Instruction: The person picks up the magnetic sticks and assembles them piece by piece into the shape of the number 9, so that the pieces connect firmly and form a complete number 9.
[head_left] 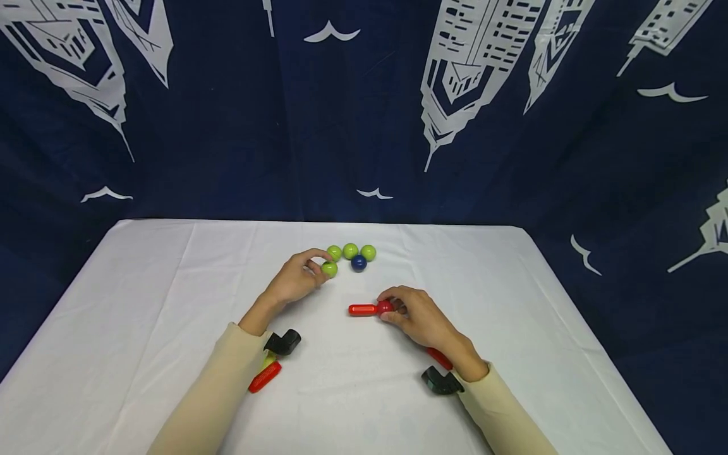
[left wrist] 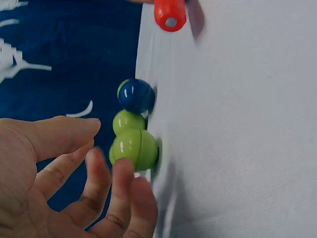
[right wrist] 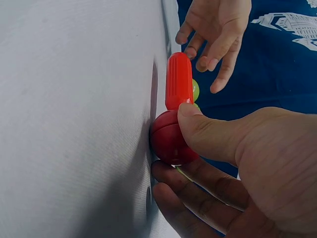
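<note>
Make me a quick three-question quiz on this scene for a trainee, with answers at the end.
1. How many green balls are grouped around the blue ball in the head view?
2. What does the right hand hold? (a) the blue ball (b) the red ball (c) a green ball
3. Fill in left or right: in the head view, the red stick next to the red ball lies on that ball's ____ side.

Key: 1. Four. 2. b. 3. Left.

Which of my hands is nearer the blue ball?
Left. Your left hand is just left of the blue ball, beside the front green ball; your right hand is farther, nearer you and to its right, holding the red ball.
</note>
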`<state>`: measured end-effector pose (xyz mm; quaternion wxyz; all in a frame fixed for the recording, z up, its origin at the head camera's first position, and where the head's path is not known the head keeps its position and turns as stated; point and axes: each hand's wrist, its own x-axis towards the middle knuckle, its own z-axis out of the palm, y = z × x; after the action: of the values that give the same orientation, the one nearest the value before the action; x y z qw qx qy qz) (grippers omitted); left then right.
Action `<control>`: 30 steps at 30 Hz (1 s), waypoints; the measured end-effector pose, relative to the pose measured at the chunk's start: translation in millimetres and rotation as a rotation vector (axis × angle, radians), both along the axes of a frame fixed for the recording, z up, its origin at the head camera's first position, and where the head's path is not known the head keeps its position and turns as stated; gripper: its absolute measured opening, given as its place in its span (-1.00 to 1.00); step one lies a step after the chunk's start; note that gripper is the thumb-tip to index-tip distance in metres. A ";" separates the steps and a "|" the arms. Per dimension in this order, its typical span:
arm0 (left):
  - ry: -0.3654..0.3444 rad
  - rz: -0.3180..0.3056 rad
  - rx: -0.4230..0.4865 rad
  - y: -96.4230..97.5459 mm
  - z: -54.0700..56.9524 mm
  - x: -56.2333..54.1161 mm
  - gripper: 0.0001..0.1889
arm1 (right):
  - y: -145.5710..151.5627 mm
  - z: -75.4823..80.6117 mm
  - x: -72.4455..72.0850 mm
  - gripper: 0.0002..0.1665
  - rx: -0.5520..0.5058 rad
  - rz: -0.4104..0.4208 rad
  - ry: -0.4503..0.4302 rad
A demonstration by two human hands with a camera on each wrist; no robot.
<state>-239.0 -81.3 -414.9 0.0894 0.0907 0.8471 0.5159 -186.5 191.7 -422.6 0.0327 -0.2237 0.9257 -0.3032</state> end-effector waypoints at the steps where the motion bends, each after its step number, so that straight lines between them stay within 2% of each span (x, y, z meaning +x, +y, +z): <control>1: -0.012 0.008 0.014 -0.5 -1.2 -2.1 -0.62 | 0.2 -0.1 0.0 -0.68 0.000 0.001 0.000; 8: -0.041 0.000 0.060 -0.1 -7.3 -11.2 -0.62 | 0.8 -0.4 0.7 -0.68 0.001 0.002 0.002; 17: -0.077 0.024 0.063 1.8 -9.6 -11.0 -0.61 | -0.1 0.2 1.4 -0.67 0.012 -0.012 -0.014; 30: -0.079 0.021 -0.070 4.5 -10.8 -8.8 -0.65 | 1.3 0.5 -0.1 -0.66 0.020 -0.006 -0.007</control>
<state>-247.8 -76.7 -425.7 0.1204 0.0583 0.8613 0.4902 -186.6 193.0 -422.2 0.0374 -0.2195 0.9293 -0.2948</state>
